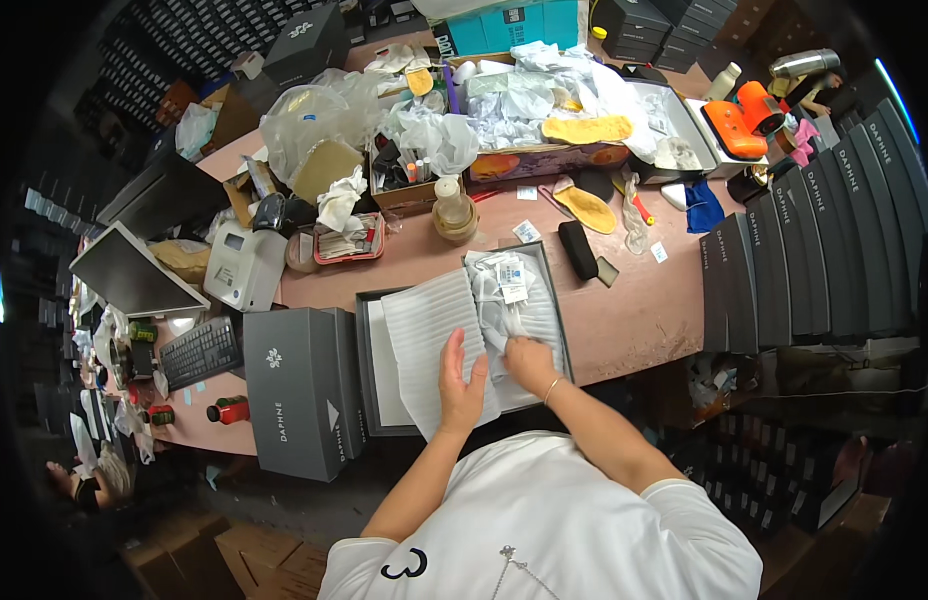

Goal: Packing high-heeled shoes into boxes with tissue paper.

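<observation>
A dark grey shoe box point(561, 345) lies open on the table in front of me. Across its left part spreads a white ribbed foam sheet point(424, 325). My left hand point(462, 382) rests at the sheet's right edge, thumb and fingers apart. The right side of the box holds a bundle in white wrapping point(529, 318), with a white tag point(512, 282) on top; what is inside it cannot be made out. At the bundle's near end, my right hand point(531, 364) has its fingers curled in on the white wrapping.
Closed grey boxes point(294, 380) stand left of the open one; more grey boxes point(824, 240) line the right edge. Behind lie a black case point(578, 250), a tape roll point(454, 212) and yellow insoles point(586, 210). A label printer point(242, 265) and keyboard point(201, 353) sit left.
</observation>
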Available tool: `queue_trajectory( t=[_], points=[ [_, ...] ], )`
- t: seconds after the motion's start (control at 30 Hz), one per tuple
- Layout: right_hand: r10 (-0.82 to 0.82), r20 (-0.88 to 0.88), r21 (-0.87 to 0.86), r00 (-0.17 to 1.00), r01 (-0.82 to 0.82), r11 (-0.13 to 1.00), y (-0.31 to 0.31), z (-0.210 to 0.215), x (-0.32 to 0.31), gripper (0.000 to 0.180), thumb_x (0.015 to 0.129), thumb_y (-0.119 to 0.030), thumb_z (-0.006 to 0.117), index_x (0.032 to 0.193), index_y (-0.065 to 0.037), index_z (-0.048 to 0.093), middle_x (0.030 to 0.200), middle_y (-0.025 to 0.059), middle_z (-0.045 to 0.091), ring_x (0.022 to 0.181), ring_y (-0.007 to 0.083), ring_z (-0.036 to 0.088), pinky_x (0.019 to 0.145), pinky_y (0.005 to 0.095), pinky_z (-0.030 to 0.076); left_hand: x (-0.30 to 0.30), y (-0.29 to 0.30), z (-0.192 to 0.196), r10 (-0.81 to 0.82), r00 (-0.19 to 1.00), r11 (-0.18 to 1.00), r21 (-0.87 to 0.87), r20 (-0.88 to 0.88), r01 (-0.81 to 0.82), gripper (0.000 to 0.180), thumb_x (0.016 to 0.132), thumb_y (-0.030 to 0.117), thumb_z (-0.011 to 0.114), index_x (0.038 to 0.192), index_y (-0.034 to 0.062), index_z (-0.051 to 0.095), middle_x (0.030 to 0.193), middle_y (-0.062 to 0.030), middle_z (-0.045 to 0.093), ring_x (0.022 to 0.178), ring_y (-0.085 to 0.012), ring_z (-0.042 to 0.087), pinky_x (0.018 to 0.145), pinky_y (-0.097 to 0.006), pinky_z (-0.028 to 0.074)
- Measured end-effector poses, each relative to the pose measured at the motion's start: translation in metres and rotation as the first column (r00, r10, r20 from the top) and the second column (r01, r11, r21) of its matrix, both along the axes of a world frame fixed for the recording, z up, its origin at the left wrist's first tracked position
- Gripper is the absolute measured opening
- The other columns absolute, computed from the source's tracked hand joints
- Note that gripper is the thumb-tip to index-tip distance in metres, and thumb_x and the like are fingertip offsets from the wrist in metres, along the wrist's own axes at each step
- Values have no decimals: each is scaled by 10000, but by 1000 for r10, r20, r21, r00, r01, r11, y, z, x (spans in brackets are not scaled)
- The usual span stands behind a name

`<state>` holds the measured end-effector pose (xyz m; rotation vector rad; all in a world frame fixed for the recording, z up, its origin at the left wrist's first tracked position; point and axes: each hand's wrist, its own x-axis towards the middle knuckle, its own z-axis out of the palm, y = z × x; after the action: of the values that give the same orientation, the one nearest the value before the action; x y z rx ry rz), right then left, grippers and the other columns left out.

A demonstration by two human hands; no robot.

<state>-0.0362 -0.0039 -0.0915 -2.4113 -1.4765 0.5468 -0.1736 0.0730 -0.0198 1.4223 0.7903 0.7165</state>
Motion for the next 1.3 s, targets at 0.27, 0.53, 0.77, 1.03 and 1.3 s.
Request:
queue_trajectory(
  t=[0.27,0.53,0.77,1.03,1.3],
  points=[
    [-139,-927,-17,349,332,943,-17,97,18,259,856,-215,624,997,-1,662,877,91,682,737,168,637,666,307,499,-49,-31,3,-247,967,955,-153,64,254,1196,740,456,767,1465,-20,-56,1519,-243,103,1420,-332,133,1139,-416,149],
    [39,-651,328,758,235,915,-9,117,-23,265,848,-252,669,970,-21,630,910,73,627,783,179,568,737,317,461,-33,-17,18,215,971,817,-563,103,-121,458,900,163,616,1279,-50,471,1214,-135,549,1079,-174,537,937,-298,419],
    [269,145,560,952,-303,771,38,138,0,260,798,-180,700,1037,-99,638,1100,126,613,1218,339,462,1076,478,271,-53,-3,20,229,958,694,-719,172,-37,489,938,460,513,1111,9,594,1070,-85,623,992,-178,592,859,-327,481],
    [339,-272,593,901,-120,796,-2,192,-25,319,771,-34,672,1084,-50,614,1103,153,616,1080,334,562,921,415,457,-85,56,-28,6,983,605,-783,185,143,783,913,669,252,1090,-26,567,1039,-163,644,925,-284,640,851,-402,524],
    [527,-303,305,794,-443,843,-14,179,16,678,772,-275,726,1334,-33,434,1046,201,620,918,361,621,797,416,492,-87,95,-30,-84,987,625,-765,133,157,755,936,632,261,1088,-31,590,1035,-177,643,952,-313,622,891,-415,497]
  ],
)
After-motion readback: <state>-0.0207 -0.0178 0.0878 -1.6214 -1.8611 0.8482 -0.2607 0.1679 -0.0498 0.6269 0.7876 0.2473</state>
